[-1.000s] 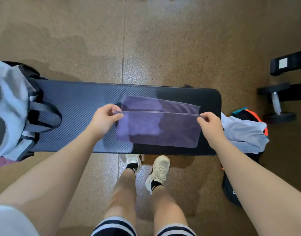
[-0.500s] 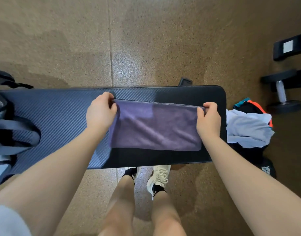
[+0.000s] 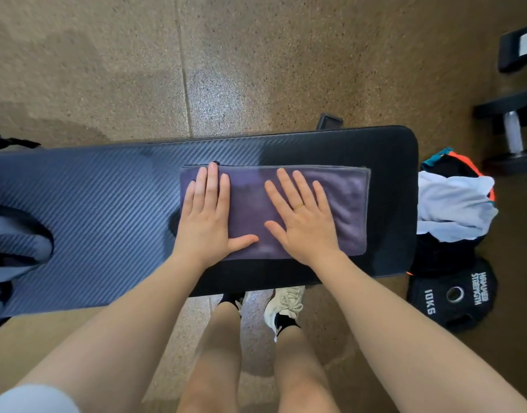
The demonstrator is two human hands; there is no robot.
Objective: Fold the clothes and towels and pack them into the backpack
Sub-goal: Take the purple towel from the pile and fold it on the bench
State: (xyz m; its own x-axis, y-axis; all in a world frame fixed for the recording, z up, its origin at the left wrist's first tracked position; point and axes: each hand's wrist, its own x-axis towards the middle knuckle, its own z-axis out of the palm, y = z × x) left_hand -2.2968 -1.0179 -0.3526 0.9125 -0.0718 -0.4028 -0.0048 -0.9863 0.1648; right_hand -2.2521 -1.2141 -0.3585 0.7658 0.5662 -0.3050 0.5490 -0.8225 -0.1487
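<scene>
A purple towel (image 3: pixel 348 204), folded into a flat rectangle, lies on the right half of a dark padded bench (image 3: pixel 107 210). My left hand (image 3: pixel 208 216) lies flat on the towel's left end, fingers straight. My right hand (image 3: pixel 301 219) presses flat on the towel's middle, fingers spread, a ring on one finger. At the frame's left edge only the grey straps of the backpack (image 3: pixel 14 236) show, lying on the bench. A pale blue garment (image 3: pixel 453 210) sits crumpled on a dark pile just past the bench's right end.
A black 10 kg weight plate (image 3: pixel 456 296) lies on the floor under the clothes pile at right. A dumbbell (image 3: pixel 512 135) and black equipment stand at the far right. My legs and white shoes (image 3: pixel 283 305) are in front of the bench on speckled brown floor.
Both hands folded the towel's near edge over to the far edge, let go of its corners and now lie flat on it. The view has shifted right, so the backpack is mostly out of frame.
</scene>
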